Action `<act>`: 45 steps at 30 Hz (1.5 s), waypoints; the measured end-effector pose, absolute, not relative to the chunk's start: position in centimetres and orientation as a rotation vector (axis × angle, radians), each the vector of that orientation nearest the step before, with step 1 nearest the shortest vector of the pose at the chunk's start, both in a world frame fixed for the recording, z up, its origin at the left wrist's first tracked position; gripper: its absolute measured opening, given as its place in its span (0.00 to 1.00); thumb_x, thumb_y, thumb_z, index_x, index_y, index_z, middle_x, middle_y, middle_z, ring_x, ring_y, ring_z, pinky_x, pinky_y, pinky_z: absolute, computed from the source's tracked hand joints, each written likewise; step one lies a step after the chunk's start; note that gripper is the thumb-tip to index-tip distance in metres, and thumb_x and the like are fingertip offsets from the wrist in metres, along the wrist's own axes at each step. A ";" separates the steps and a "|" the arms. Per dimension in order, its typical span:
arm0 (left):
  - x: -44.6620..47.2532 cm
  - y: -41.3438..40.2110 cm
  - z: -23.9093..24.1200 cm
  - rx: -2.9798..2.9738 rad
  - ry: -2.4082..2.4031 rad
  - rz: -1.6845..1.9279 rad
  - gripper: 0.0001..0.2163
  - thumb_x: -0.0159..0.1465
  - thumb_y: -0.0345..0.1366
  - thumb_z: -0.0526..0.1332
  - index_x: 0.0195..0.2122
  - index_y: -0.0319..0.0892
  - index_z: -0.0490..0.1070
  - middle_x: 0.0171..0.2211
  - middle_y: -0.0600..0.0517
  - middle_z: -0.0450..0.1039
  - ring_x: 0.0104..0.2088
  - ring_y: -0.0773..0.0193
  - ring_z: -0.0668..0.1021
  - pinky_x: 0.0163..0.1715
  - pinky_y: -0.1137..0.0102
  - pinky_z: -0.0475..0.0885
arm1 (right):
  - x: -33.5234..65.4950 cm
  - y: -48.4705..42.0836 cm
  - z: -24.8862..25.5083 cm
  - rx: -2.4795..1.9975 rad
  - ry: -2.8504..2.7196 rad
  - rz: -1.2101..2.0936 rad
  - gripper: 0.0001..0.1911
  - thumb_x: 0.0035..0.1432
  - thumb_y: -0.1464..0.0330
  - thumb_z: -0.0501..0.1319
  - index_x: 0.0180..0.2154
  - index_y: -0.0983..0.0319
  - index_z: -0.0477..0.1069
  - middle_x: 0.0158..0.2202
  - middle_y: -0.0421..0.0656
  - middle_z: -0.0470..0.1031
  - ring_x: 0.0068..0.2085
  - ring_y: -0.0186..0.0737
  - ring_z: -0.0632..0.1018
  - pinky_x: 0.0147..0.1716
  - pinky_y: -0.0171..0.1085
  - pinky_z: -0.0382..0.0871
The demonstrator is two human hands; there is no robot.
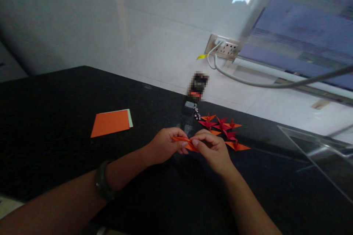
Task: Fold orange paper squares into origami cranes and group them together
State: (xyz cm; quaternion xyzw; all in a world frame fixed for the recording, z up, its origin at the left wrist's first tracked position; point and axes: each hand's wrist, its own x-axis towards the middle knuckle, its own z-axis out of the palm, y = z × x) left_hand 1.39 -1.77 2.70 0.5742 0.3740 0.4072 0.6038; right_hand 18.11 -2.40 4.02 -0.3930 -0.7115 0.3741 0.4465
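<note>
A folded piece of orange origami paper [191, 144] is pinched between my two hands, above the dark countertop. My left hand [167, 141] grips its left end, and my right hand [212, 150] closes on its right part with thumb and fingers. Part of the paper is hidden by the fingers. Just beyond my right hand lie several folded paper cranes, some red [221, 124] and some orange [237, 146]. To the left, a flat stack of square orange paper [111, 123] rests on the counter, with a pale green sheet [130, 118] showing at its edge.
A phone [198, 86], blurred out, leans on the wall behind the cranes, a beaded strap [196, 113] beside it. A wall socket [223, 47] has a plug and grey cable [264, 85]. At the right sits a clear glass-like panel [311, 154]. The black countertop [55, 102] meets the wall.
</note>
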 end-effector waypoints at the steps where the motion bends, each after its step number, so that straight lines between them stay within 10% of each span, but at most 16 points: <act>1: 1.4 -1.8 2.7 1.338 0.867 0.941 0.03 0.53 0.29 0.60 0.29 0.36 0.67 0.20 0.54 0.73 0.22 0.70 0.75 0.25 0.73 0.70 | 18.1 -2.4 4.1 -0.988 -1.761 0.933 0.05 0.50 0.68 0.60 0.26 0.62 0.73 0.25 0.40 0.68 0.27 0.33 0.69 0.26 0.33 0.62; 20: 0.4 -2.2 3.3 1.974 0.863 0.875 0.09 0.55 0.29 0.57 0.38 0.40 0.66 0.28 0.54 0.73 0.29 0.68 0.76 0.30 0.74 0.69 | 19.2 -1.9 4.1 -1.050 -1.337 1.864 0.10 0.43 0.65 0.66 0.22 0.67 0.75 0.17 0.39 0.70 0.15 0.23 0.64 0.14 0.26 0.57; 45: 0.5 -2.2 3.2 1.857 0.829 0.844 0.07 0.55 0.30 0.57 0.35 0.39 0.66 0.27 0.53 0.73 0.28 0.68 0.77 0.29 0.73 0.70 | 18.6 -2.0 3.9 -1.085 -1.144 1.962 0.08 0.37 0.68 0.68 0.20 0.67 0.75 0.12 0.38 0.69 0.11 0.23 0.65 0.08 0.21 0.58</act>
